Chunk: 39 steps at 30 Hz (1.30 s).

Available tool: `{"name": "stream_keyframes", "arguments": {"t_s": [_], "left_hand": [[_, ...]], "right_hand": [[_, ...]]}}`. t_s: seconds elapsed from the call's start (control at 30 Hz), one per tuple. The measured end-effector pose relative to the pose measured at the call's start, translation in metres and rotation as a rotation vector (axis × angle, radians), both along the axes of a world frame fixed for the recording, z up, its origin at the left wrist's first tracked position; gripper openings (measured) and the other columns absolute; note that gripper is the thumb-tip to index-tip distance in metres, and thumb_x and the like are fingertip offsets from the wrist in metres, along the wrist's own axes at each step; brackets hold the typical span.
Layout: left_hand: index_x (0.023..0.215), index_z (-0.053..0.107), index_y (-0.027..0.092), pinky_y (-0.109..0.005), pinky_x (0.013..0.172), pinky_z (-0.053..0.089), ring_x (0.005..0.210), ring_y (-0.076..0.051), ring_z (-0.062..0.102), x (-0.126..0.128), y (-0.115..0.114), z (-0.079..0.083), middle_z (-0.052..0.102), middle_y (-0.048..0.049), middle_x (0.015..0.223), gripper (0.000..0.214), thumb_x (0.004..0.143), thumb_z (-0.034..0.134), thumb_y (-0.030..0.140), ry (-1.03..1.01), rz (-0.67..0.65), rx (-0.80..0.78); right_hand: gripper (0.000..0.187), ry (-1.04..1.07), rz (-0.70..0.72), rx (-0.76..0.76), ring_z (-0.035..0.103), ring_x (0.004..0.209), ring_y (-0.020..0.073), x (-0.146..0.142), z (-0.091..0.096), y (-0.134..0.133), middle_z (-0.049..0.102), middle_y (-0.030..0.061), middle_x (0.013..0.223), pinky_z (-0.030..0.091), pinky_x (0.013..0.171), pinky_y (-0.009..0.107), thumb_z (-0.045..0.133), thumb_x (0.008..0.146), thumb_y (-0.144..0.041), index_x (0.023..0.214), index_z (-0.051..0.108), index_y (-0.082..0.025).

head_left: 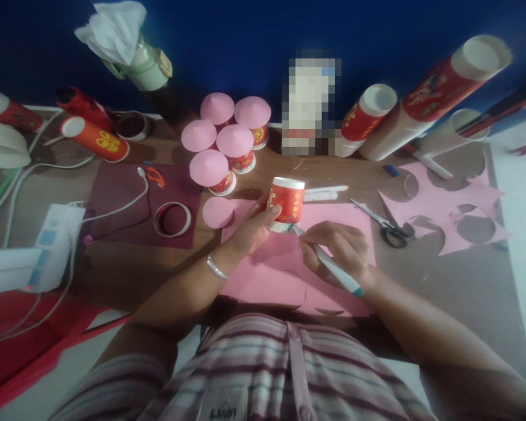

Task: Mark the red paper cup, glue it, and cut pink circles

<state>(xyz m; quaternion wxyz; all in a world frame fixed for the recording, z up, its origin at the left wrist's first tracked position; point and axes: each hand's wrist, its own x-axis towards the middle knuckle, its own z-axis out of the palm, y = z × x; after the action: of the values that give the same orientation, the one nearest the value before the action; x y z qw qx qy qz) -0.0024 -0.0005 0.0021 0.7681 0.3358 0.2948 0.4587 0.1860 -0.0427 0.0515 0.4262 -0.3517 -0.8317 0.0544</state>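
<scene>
My left hand (252,229) is wrapped round a red paper cup (287,202) with gold print, standing upside down on a pink paper sheet (267,275). My right hand (339,248) grips a white pen (333,268) with a teal end, its tip touching the sheet at the cup's rim. A pink paper disc (217,211) lies just left of the cup. Behind it stand several cups topped with pink paper cones (228,140).
Scissors (383,225) and cut pink paper scraps (447,210) lie to the right, a second marker (326,192) behind the cup. Stacks of cups (433,93) lean at the back right. A tape roll (172,219), cables and a white power strip (30,257) sit left.
</scene>
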Motion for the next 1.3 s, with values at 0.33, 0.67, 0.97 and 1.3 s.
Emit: {"name": "stream_keyframes", "arguments": {"t_s": [0.33, 0.67, 0.97, 1.3], "left_hand": [[0.111, 0.072, 0.021, -0.037, 0.087, 0.055, 0.107, -0.027, 0.072, 0.0010, -0.0007, 0.0017, 0.077, -0.0071, 0.107, 0.041, 0.082, 0.081, 0.049, 0.005, 0.006, -0.035], [0.093, 0.071, 0.023, -0.040, 0.106, 0.053, 0.120, -0.025, 0.069, -0.0043, 0.0004, -0.0038, 0.077, -0.0015, 0.102, 0.021, 0.085, 0.079, 0.040, -0.201, 0.078, -0.166], [0.119, 0.070, 0.023, -0.043, 0.111, 0.050, 0.130, -0.028, 0.065, -0.0005, -0.0002, 0.0030, 0.076, -0.0057, 0.118, 0.029, 0.092, 0.069, 0.033, -0.155, 0.051, -0.133], [0.116, 0.071, 0.022, -0.041, 0.095, 0.055, 0.110, -0.028, 0.072, 0.0018, -0.0029, 0.0057, 0.076, -0.0082, 0.112, 0.049, 0.083, 0.078, 0.057, -0.024, -0.007, -0.051]], "right_hand": [[0.016, 0.041, 0.041, -0.004, 0.067, 0.061, 0.0130, -0.0020, 0.0003, -0.0008, 0.069, -0.0002, 0.073, 0.057, 0.055, 0.025, 0.063, 0.090, -0.008, 0.098, 0.058, -0.020], [0.015, 0.181, 0.145, -0.022, 0.068, 0.061, 0.0144, -0.0027, 0.0007, 0.0003, 0.071, -0.0017, 0.073, 0.067, 0.095, 0.049, 0.063, 0.089, -0.011, 0.099, 0.060, -0.022], [0.017, 0.213, 0.215, -0.063, 0.069, 0.063, 0.0160, -0.0032, -0.0017, 0.0012, 0.071, -0.0002, 0.075, 0.064, 0.101, 0.057, 0.063, 0.088, -0.009, 0.100, 0.063, -0.021], [0.015, 0.188, 0.254, -0.082, 0.069, 0.064, 0.0154, -0.0059, -0.0064, 0.0010, 0.073, -0.0012, 0.077, 0.065, 0.100, 0.054, 0.064, 0.090, -0.011, 0.101, 0.062, -0.021]]}}
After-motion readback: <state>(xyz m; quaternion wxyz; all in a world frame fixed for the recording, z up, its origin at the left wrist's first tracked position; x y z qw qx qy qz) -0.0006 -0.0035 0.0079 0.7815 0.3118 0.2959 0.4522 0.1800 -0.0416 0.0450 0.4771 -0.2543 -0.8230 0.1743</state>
